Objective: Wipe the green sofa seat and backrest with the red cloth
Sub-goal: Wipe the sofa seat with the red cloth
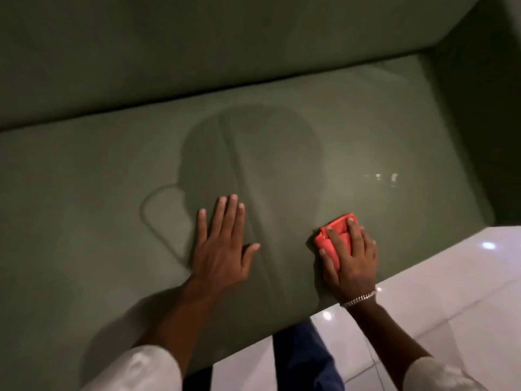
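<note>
The green sofa seat (112,193) fills most of the view, with its backrest (197,46) across the top. A seam (239,165) runs down the seat between two cushions. My left hand (220,246) lies flat on the seat just left of that seam, fingers spread, holding nothing. My right hand (352,258) presses a folded red cloth (335,235) onto the seat near its front edge; the fingers cover much of the cloth. A silver bracelet sits on that wrist.
The sofa's right armrest (479,122) rises at the far right. Glossy white floor tiles (451,292) lie in front of the sofa at the lower right. My dark blue trouser leg (304,359) stands against the seat's front edge.
</note>
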